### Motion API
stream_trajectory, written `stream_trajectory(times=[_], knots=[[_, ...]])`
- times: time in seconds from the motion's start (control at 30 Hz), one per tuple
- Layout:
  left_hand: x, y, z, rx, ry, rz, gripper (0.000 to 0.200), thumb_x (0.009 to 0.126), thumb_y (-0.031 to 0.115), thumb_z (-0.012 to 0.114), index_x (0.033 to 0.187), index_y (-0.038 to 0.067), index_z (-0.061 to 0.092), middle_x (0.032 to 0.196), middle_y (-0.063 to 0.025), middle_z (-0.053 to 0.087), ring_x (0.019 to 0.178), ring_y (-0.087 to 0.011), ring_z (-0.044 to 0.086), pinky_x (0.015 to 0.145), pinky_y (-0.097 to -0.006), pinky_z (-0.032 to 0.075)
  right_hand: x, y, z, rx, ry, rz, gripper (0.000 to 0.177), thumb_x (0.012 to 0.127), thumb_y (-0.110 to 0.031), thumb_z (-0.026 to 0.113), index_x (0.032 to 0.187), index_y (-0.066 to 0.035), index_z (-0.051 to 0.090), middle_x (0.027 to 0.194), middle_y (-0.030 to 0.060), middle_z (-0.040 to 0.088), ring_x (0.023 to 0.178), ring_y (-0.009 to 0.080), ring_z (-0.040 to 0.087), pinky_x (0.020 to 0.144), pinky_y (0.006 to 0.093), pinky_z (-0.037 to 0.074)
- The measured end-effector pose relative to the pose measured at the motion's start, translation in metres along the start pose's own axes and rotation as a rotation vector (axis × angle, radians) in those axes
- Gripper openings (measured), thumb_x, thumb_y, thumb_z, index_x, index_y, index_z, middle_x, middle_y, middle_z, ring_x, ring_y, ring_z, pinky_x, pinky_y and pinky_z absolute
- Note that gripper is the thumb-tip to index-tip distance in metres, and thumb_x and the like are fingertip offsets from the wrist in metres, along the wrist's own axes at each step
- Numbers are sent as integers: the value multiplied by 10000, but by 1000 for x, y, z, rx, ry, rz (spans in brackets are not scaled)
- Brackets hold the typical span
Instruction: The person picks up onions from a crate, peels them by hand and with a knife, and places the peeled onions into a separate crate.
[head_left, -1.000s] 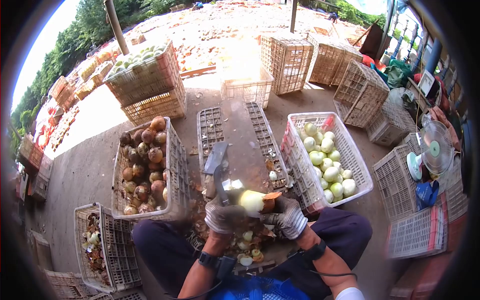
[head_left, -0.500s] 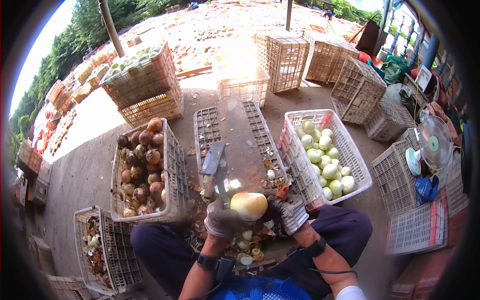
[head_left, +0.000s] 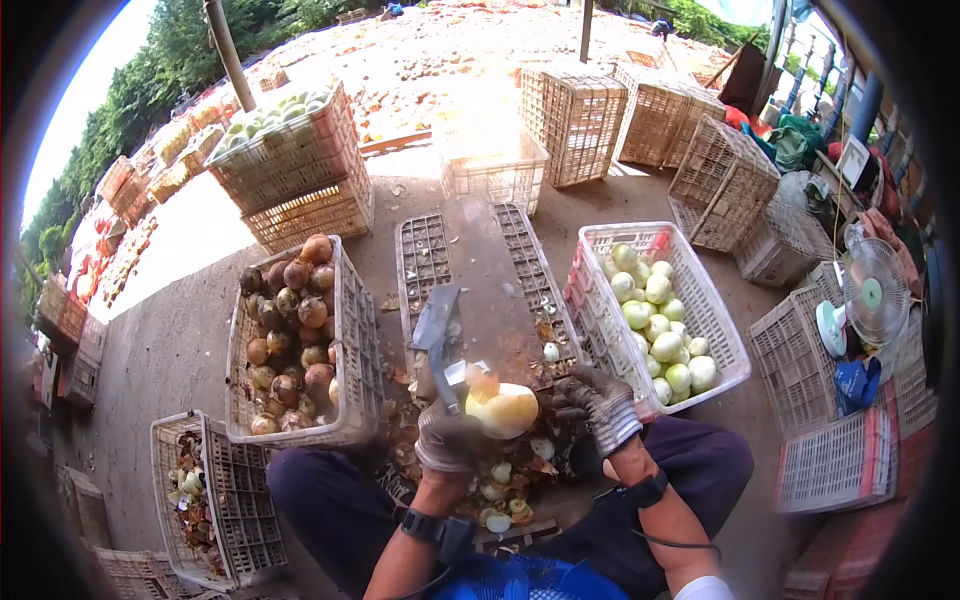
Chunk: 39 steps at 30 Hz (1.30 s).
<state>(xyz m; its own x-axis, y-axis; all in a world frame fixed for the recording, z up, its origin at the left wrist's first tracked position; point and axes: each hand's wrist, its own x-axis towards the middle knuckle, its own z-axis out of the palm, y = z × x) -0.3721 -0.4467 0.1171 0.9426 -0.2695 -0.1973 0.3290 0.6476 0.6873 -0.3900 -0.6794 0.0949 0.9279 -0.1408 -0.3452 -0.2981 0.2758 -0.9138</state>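
My left hand [head_left: 446,440], in a dark, dirty work glove, is closed round a knife. The knife's narrow grey blade [head_left: 441,376] points away from me. Right beside that hand is a pale, mostly peeled onion [head_left: 506,411], with a brownish flap of skin at its upper left. My right hand [head_left: 598,405], gloved with a pale striped cuff, is apart from the onion on its right, fingers spread and nothing in them. A broad-bladed cleaver [head_left: 437,312] lies beyond on the dusty board [head_left: 485,290]. Onion trimmings [head_left: 500,490] lie below the onion.
A crate of unpeeled onions [head_left: 375,360] stands on my left, a crate of peeled ones [head_left: 722,345] on my right. At lower left, another crate [head_left: 245,500] holds scraps. Stacked crates [head_left: 575,125] stand ahead; a fan [head_left: 872,292] is at far right.
My right hand has moved away from the onion and opened; the piece of brown skin at its fingers is gone. The knife in my left hand has tilted, and the onion has turned slightly.
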Motion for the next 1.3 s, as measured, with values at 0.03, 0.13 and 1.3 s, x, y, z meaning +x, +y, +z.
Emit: stream_trajectory(times=[0.03, 0.13, 1.3], knots=[[1, 3, 3, -50, -4, -19, 569, 641, -3, 667, 1193, -66, 544, 1036, -145, 660, 870, -248, 664, 782, -347, 568, -3, 4, 4, -46, -110, -46, 588, 784, -271, 775, 1240, 23, 551, 1064, 111, 666, 987, 216, 652, 815, 294, 533], [8, -8, -4, 382, 69, 127, 557, 578, -43, 704, 1121, -81, 583, 980, -130, 668, 864, -238, 661, 777, -347, 566, -28, -7, 45, -648, -178, -291, 634, 762, -290, 796, 1272, -8, 548, 1081, 105, 668, 998, 211, 642, 867, 319, 513], [7, -10, 3, 826, 15, 17, 544, 635, -1, 811, 1150, -31, 637, 918, -67, 692, 703, -98, 619, 585, -246, 520, 2, 31, 23, 303, -329, 77, 750, 591, -10, 781, 1289, 44, 511, 1134, 136, 647, 999, 231, 642, 901, 339, 528]])
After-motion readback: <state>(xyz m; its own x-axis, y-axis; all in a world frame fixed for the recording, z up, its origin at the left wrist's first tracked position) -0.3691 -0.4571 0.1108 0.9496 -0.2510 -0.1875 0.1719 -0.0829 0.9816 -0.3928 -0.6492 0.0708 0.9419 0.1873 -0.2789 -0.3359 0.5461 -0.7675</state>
